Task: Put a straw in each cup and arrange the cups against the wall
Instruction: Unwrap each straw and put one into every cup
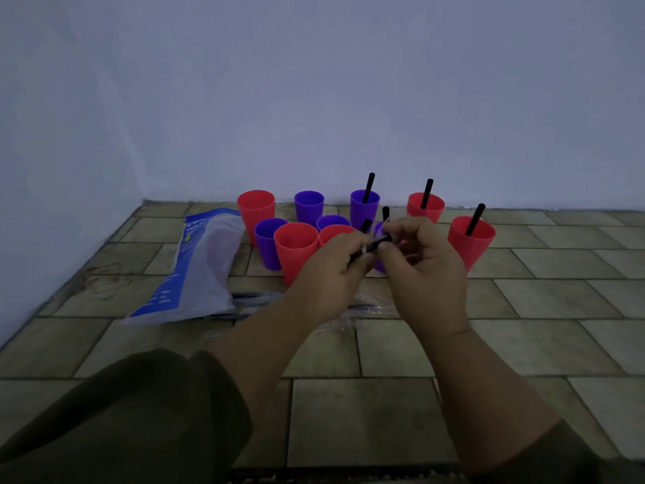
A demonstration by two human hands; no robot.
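Observation:
Several red and purple cups stand on the tiled floor near the wall. A purple cup [364, 207], a red cup [425, 206] and another red cup [471, 241] each hold a black straw. The left red cup [256, 211], a purple cup [309, 206] and the front red cup [296, 249] hold none. My left hand [331, 274] and my right hand [424, 270] meet in front of the cups, both pinching one black straw [375, 245] in a clear wrapper. A purple cup behind my hands is mostly hidden.
A blue and white plastic bag [199, 270] lies on the floor to the left of the cups. Clear wrappers with more dark straws [254, 302] lie under my forearms. The wall [314, 99] runs behind the cups and along the left side.

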